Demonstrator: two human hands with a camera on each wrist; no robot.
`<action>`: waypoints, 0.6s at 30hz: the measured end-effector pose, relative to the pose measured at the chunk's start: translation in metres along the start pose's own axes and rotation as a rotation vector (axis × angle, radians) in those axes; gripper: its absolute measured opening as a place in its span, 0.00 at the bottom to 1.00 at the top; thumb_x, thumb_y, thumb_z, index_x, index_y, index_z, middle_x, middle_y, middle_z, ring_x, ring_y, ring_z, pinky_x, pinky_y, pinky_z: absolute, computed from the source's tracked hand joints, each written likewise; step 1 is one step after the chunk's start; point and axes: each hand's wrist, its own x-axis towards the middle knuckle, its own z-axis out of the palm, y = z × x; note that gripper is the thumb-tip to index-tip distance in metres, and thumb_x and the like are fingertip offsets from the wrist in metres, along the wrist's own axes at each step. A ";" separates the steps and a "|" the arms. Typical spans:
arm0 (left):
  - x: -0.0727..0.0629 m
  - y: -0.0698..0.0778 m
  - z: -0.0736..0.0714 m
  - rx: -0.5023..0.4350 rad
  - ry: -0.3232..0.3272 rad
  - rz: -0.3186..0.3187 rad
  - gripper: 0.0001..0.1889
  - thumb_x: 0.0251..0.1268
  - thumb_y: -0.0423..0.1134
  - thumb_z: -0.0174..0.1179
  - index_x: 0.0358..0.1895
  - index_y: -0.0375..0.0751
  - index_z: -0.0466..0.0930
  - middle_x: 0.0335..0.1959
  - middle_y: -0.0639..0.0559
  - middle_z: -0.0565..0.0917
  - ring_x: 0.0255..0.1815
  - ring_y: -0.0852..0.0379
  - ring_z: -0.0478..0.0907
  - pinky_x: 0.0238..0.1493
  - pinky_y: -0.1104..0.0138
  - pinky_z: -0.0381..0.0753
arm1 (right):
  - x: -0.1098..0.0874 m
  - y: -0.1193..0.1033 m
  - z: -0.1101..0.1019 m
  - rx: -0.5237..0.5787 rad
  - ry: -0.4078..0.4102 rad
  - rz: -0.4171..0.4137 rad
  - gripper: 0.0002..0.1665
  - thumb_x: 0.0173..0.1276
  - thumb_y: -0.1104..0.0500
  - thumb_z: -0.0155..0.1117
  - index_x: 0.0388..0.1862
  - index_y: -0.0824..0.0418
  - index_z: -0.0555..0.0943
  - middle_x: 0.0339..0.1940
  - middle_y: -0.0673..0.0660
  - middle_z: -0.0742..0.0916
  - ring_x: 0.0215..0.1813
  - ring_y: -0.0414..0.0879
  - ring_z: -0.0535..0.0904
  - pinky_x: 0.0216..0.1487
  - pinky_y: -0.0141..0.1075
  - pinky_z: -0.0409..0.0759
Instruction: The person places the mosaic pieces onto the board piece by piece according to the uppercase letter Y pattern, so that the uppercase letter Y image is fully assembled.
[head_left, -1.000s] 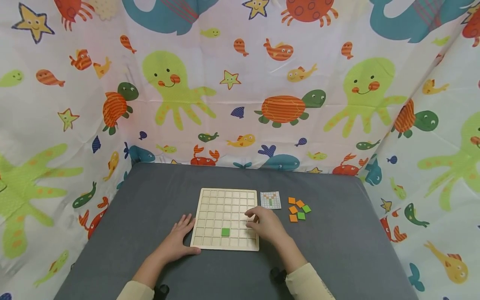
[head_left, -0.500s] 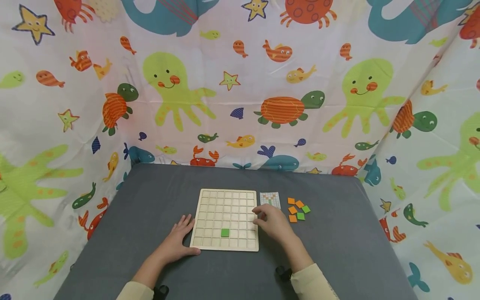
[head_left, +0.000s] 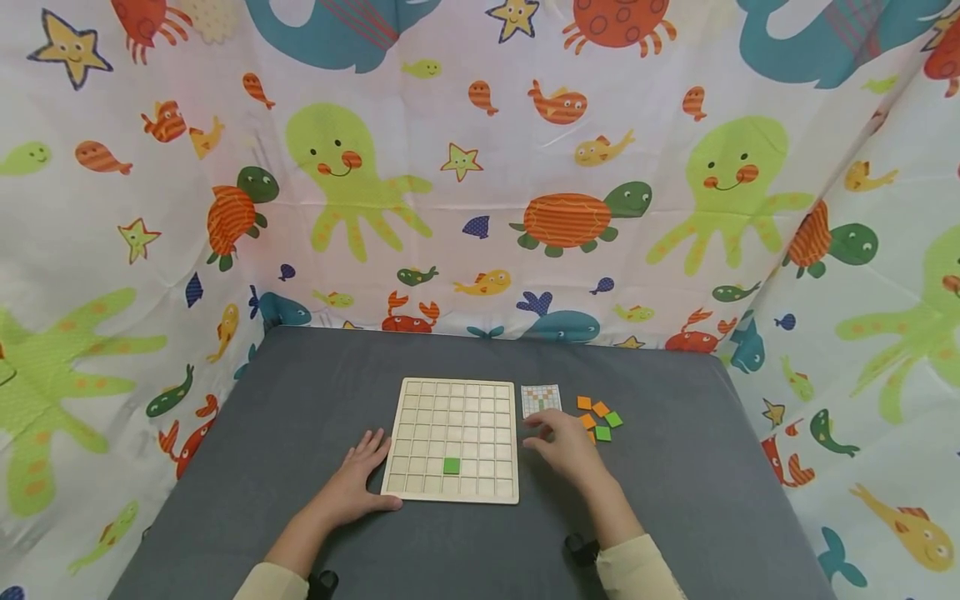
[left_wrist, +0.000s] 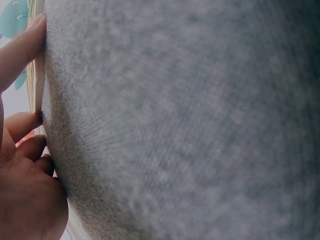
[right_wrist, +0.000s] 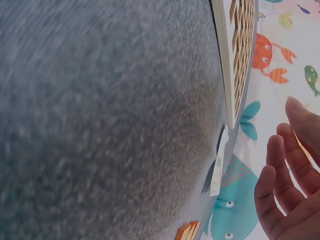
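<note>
A pale wooden grid board [head_left: 480, 408] lies on the grey cloth, with one green square tile [head_left: 452, 466] in a cell near its lower middle. My left hand [head_left: 352, 483] rests at the board's lower left corner, fingers along the side and thumb at the front edge. The left wrist view shows those fingers touching the board's edge [left_wrist: 38, 85]. Right of the board, my right hand [head_left: 566, 450] hovers, fingers loosely bent and holding nothing in the right wrist view. It partly covers a small printed pattern card [head_left: 540, 396] and the nearest loose tiles.
Loose orange tiles [head_left: 584, 402] and green tiles [head_left: 613, 419] lie in a cluster right of the card. Grey cloth [head_left: 712, 500] covers the table. A curtain [head_left: 480, 233] printed with sea animals encloses the back and sides.
My right hand has moved right, from over the board's right side to beside the card and loose tiles. My left hand and the green tile on the board stay put.
</note>
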 end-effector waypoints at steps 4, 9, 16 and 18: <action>0.000 -0.002 0.000 0.001 -0.002 0.002 0.62 0.43 0.62 0.78 0.80 0.37 0.55 0.83 0.38 0.49 0.84 0.37 0.38 0.79 0.38 0.41 | -0.002 0.003 -0.003 0.005 0.006 0.019 0.19 0.58 0.60 0.79 0.49 0.57 0.88 0.45 0.51 0.89 0.37 0.39 0.80 0.40 0.39 0.81; 0.000 -0.005 0.001 -0.004 -0.003 0.000 0.63 0.42 0.64 0.77 0.80 0.39 0.55 0.83 0.39 0.49 0.84 0.38 0.38 0.79 0.38 0.41 | -0.004 0.008 -0.008 0.000 0.009 0.034 0.18 0.58 0.60 0.79 0.48 0.56 0.88 0.44 0.54 0.89 0.37 0.41 0.80 0.39 0.39 0.81; 0.001 -0.004 0.001 -0.008 -0.002 -0.006 0.63 0.42 0.65 0.77 0.80 0.40 0.55 0.83 0.41 0.49 0.84 0.39 0.38 0.80 0.40 0.41 | -0.002 0.016 -0.020 -0.023 0.017 0.049 0.18 0.59 0.60 0.79 0.49 0.56 0.88 0.42 0.56 0.89 0.37 0.43 0.80 0.36 0.38 0.80; 0.000 -0.004 0.001 -0.003 -0.008 -0.009 0.63 0.42 0.65 0.77 0.80 0.40 0.55 0.83 0.41 0.49 0.84 0.39 0.38 0.80 0.40 0.41 | -0.002 0.020 -0.023 -0.038 0.023 0.067 0.19 0.58 0.60 0.79 0.50 0.56 0.88 0.43 0.57 0.89 0.37 0.44 0.80 0.35 0.37 0.80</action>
